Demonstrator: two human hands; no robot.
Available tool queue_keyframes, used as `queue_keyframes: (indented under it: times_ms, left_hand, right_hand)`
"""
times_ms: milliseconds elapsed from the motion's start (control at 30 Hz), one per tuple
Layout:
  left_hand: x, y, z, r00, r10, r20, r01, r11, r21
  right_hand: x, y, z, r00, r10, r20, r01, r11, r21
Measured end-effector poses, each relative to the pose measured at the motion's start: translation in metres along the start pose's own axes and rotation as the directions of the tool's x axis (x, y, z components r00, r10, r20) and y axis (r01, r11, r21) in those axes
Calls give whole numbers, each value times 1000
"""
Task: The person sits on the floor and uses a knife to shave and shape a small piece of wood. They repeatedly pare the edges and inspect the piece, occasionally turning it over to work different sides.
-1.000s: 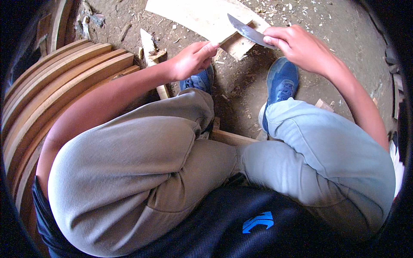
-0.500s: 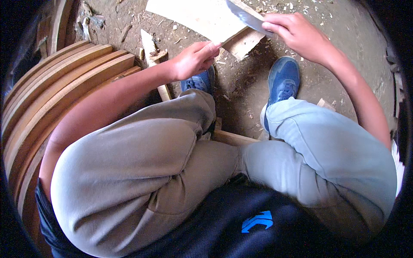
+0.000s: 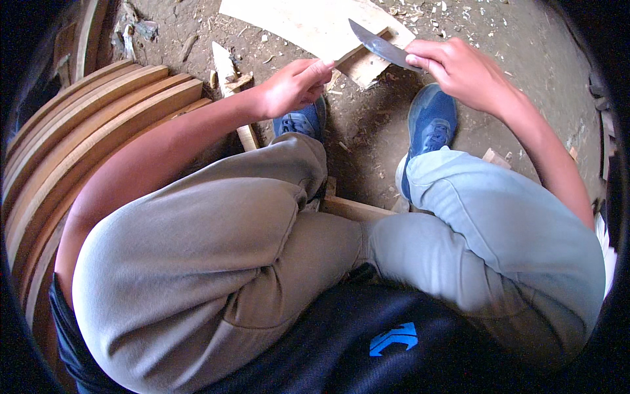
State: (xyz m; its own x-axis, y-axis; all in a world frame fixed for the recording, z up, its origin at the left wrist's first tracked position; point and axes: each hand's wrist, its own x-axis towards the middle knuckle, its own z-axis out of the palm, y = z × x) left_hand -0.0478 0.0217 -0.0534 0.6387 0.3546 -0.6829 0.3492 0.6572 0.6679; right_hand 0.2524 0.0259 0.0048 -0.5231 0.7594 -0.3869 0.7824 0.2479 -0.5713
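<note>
My right hand (image 3: 453, 71) is closed around a broad-bladed knife (image 3: 380, 47), its handle hidden in the fist. The blade slants up and left, its tip over the edge of a pale wooden board (image 3: 289, 25). My left hand (image 3: 296, 87) is closed on the board's near corner, thumb on top and fingers curled below. A rough-edged wood block (image 3: 365, 68) lies under that end of the board. Whether the blade touches the wood I cannot tell.
Several curved wooden pieces (image 3: 98, 131) are stacked at my left. A split wood stick (image 3: 225, 65) lies near my left forearm. Wood chips litter the dirt floor (image 3: 367, 144). My blue shoes (image 3: 433, 121) stand just below the block.
The knife has come down toward me, and more of its blade and tip now shows. My right hand has shifted slightly nearer and right; the left hand keeps its grip on the board.
</note>
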Motion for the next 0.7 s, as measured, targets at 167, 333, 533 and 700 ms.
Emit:
queue_keyframes:
  times_ms: [167,333,533,700]
  left_hand:
    - [7,-2,-2,999,-9,33,9,1000,0]
    - [-6,-2,0,1000,2,-16,-2,1000,-8]
    - [5,6,2,1000,-13,12,12,999,46]
    - [4,-3,-1,999,50,3,-50,998,46]
  right_hand:
    - [4,3,7,997,-48,-66,51,998,48]
    - [20,-7,12,995,-102,7,100,988,115]
    - [23,0,7,990,-72,-119,90,984,151]
    - [8,7,-9,994,-76,-74,81,994,70]
